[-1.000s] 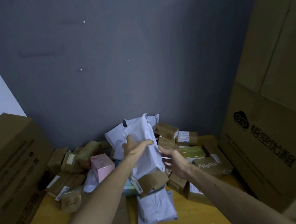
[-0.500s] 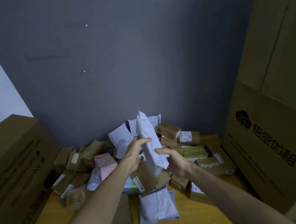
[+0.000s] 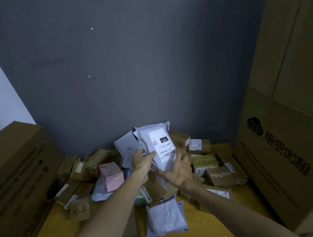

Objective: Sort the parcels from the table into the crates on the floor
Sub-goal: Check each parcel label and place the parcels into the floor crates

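Hands both on the white poly mailer [image 3: 158,143], which is up off the counter [image 3: 53,231] above the parcel heap. Its printed label [image 3: 161,146] faces the camera upside down, with "231" in a black block; the smaller print is not readable.

- Far left of the mailer: big corrugated carton [image 3: 12,172], cut off by the frame edge, dark print too blurred to read.
- Left of the mailer: several small brown cardboard boxes [image 3: 79,167] tipped against each other, labels too small to read. Below them sits a crumpled kraft parcel [image 3: 79,209].
- Just left of the mailer: pink box [image 3: 112,176], glossy and square-edged, tilted onto a corner.
- Left hand [image 3: 142,163]: forearm comes up from the bottom edge. Thumb lies across the mailer's front lower-left and the fingers are hidden behind it, so it grips the film.
- Behind the mailer, upper left: a second grey poly bag [image 3: 125,146], mostly covered.
- Right hand [image 3: 178,172]: back faces the camera, fingers spread and near straight, laid on the mailer's lower right end. No curl visible.
- Below the mailer: brown box [image 3: 152,191], partly hidden by both wrists, then a wrinkled grey poly bag [image 3: 165,217] flat on the yellow wood.
- Right of the mailer: green-topped box [image 3: 204,161], then a kraft box printed "moody" [image 3: 222,176], text upside down.
- Far right of the mailer: stacked large cartons [image 3: 283,153] with a cloud logo, cropped top and right.
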